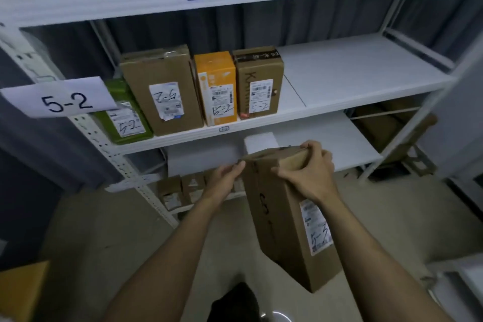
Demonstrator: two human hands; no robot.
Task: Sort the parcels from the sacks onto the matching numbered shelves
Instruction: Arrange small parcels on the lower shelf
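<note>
Rack [235, 0]: white metal, several tiers, directly in front of you.
Middle shelf [366, 70]: holds four parcels in a row at its left half, each marked 5-2.
Lower shelf [326, 138]: white, just behind the box you hold.
Box [282, 230]: long brown carton, tilted, top end towards the rack. It hangs in the air between your two grips, in front of the lower shelf and touching no shelf.
Brown parcel [162, 91]: the largest of the row, label upside down.
Second brown parcel [258, 83]: right end of the row.
Orange parcel [217, 86]: between the two brown ones.
Green parcel [125, 115]: left end of the row.
Sign [62, 98]: white paper on the left post, reads 5-2.
Right grip [311, 172]: fingers curled over the box's top end, clamping it.
Left grip [224, 175]: pinches the box's upper left corner.
Label [316, 227]: on the box's right face, hand-marked 5-3.
</note>
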